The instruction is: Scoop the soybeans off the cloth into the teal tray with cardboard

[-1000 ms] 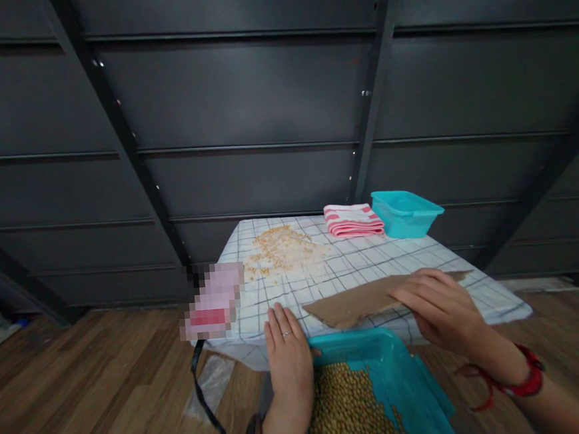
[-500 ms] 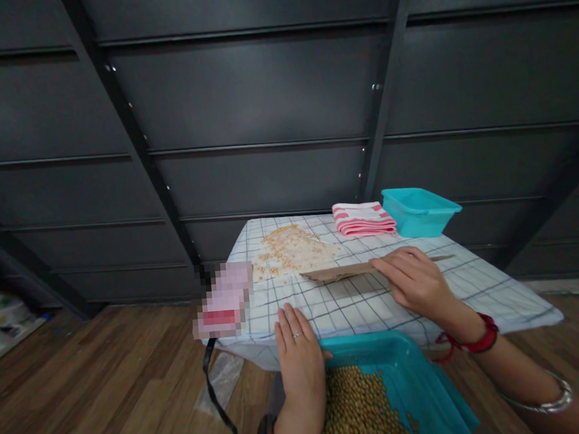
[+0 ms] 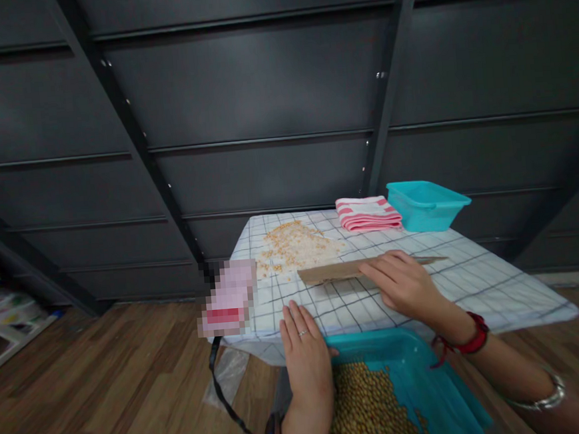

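Note:
My right hand (image 3: 406, 284) grips a long strip of brown cardboard (image 3: 331, 271), held on edge across the checked tablecloth (image 3: 479, 275) just in front of a scatter of yellow grains (image 3: 292, 245). My left hand (image 3: 307, 354) rests over the near left corner of a turquoise tray (image 3: 422, 374) filled with yellow-brown beans (image 3: 369, 408), thumb inside the rim, fingers lying together on the table's front edge. The tray sits below the table edge, close to me.
A folded pink-and-white striped cloth (image 3: 368, 212) and a small turquoise tub (image 3: 427, 204) stand at the table's far right. A blurred pink object (image 3: 228, 297) hangs at the left corner. Dark metal wall panels stand behind; wood floor (image 3: 107, 385) lies to the left.
My right hand has carried the cardboard strip away from the tray toward the grains and turned it up on edge. My left hand has stayed on the tray corner.

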`<state>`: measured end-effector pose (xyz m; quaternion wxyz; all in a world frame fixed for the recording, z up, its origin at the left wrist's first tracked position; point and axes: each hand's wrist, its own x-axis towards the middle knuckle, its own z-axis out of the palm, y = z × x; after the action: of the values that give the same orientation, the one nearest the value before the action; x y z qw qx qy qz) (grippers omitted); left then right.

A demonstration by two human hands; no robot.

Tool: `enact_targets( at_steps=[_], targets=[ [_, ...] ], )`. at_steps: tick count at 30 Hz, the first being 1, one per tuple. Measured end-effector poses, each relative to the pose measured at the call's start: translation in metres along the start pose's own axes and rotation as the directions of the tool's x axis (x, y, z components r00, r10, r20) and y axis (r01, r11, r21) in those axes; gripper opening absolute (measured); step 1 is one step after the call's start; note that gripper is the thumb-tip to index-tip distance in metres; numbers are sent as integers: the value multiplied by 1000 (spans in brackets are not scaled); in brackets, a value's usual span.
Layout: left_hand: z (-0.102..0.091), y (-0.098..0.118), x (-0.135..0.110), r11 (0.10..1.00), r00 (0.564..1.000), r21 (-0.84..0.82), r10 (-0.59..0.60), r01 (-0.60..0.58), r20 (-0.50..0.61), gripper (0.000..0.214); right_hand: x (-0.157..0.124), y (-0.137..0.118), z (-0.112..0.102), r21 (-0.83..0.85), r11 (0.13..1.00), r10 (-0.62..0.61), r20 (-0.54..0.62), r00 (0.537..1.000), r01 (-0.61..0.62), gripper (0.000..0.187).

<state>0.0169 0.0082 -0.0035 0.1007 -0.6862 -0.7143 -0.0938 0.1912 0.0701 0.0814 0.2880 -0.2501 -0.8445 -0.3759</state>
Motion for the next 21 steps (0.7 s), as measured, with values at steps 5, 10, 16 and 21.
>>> enact_targets(
  at_steps=[5,10,16,21],
  targets=[
    [-4,0,0,999,1000,29,15,-16,16,69,8,14,19,-60,998,2,2,1000,-2,32],
    [-4,0,0,999,1000,40,14,-13,-1,69,11,29,34,-89,996,-23,-18,1000,22,31],
    [0,-1,0,998,1000,62,20,-19,-24,69,9,40,43,-60,998,-4,-11,1000,3,34],
    [1,-1,1,998,999,64,19,-16,-42,67,15,49,18,-29,1000,5,-25,1000,-6,34]
  ],
)
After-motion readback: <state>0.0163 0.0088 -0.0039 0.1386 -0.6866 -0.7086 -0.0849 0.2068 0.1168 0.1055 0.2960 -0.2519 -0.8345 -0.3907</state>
